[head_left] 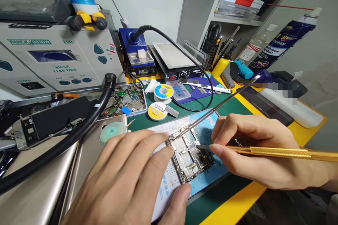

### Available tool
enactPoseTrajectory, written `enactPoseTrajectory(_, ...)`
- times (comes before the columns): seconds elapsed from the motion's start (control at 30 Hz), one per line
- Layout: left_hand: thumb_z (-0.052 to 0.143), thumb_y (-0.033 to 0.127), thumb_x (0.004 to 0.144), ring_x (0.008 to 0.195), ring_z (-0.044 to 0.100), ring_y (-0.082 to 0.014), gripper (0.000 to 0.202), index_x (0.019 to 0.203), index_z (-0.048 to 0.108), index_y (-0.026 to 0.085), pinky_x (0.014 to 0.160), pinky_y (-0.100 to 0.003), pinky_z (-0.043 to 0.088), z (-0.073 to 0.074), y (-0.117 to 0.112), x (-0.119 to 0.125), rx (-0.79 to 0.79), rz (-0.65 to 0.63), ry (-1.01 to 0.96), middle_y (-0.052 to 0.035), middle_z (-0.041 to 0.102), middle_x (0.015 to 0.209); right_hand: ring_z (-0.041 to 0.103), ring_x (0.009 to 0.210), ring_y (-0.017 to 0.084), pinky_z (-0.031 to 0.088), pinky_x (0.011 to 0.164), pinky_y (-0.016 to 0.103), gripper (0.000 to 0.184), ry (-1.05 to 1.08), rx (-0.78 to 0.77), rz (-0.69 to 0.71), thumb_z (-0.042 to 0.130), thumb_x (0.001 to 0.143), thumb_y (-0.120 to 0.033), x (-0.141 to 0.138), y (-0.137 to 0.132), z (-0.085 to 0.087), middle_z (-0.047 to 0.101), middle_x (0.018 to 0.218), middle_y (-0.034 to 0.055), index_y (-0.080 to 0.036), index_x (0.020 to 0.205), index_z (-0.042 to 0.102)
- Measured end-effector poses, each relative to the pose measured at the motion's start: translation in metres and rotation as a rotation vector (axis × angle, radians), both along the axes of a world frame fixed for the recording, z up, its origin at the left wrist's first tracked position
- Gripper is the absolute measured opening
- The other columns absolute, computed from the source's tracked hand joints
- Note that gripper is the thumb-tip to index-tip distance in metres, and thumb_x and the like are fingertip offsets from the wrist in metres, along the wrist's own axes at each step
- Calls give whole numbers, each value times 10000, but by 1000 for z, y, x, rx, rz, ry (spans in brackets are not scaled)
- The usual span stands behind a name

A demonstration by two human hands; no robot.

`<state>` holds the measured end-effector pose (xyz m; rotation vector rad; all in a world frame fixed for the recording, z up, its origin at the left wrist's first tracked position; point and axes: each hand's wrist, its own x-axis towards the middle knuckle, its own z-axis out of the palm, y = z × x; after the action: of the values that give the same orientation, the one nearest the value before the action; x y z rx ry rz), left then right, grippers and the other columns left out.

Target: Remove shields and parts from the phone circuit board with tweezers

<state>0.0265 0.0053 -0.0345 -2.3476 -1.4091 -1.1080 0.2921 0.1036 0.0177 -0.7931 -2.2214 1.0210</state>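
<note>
A bare phone circuit board (182, 163) lies on a printed blue-and-white sheet (165, 186) on the green mat. My left hand (129, 172) braces the board along its left side, fingertips at the upper corner and thumb by the lower edge. My right hand (253, 147) pinches a slim craft knife (280, 152) with a gold knurled handle. Its thin blade tip meets the dark chip area (198, 155) on the board. A long pair of metal tweezers (211, 110) slants across the board's top edge, behind my right hand; neither hand visibly touches it.
At the left stands a hot-air station (52, 59) with a thick black hose (66, 137). A tray of scrap boards (124, 102), solder spool (163, 92) and round tin (157, 111) sit beyond the board. Behind are a heating plate (176, 56) and iron stand (138, 51); a spray can (283, 42) is right.
</note>
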Motion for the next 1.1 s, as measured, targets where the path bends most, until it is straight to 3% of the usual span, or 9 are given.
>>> enactPoseTrajectory(1.1, 746, 298, 1040, 1216, 762, -275, 228, 1254, 704, 231, 1091, -481, 537, 4, -1, 4, -22, 44, -4, -57, 822, 1276, 548, 582, 113, 446, 519, 239, 287, 29, -45, -9, 799, 1051, -204, 0, 0, 1, 661, 690, -33, -228, 819, 633)
